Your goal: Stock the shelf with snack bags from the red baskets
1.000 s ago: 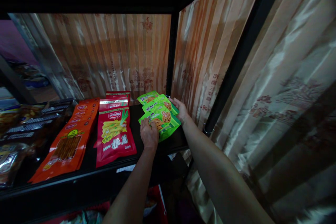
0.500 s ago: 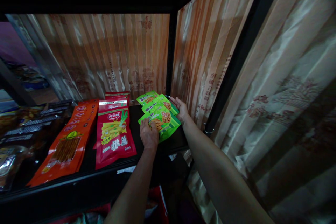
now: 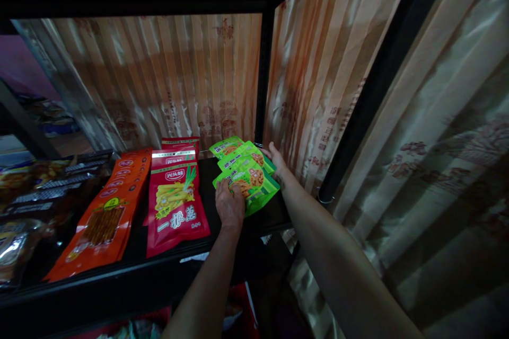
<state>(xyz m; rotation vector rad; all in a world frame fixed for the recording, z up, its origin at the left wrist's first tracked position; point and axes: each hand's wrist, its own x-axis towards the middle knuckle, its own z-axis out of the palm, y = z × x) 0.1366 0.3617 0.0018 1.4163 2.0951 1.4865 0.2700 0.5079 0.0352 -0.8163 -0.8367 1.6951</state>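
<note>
Several bright green snack bags (image 3: 260,186) lie overlapping in a stack at the right end of the dark shelf, with food pictures on their fronts. My left hand (image 3: 230,205) rests on the left edge of the frontmost green bag, its fingers slightly bent and apart on the surface. At the far right side of the stack, my right hand (image 3: 277,161) is open with fingers stretched out, beside the rear green bags. Part of its fingers is hidden behind the bag edge. Red snack bags (image 3: 178,212) lie just left of my left hand.
Orange snack bags (image 3: 105,217) and dark-wrapped packets (image 3: 40,196) fill the shelf's left side. A black post (image 3: 265,74) stands at the back corner, another slanted post (image 3: 369,100) to the right. Pleated printed curtains (image 3: 178,79) hang behind. A red box (image 3: 242,307) sits below.
The view has shifted slightly, so the shelf contents appear a little further right. Both hands stay at the green bags; the right hand's fingers are a bit more raised at the stack's side.
</note>
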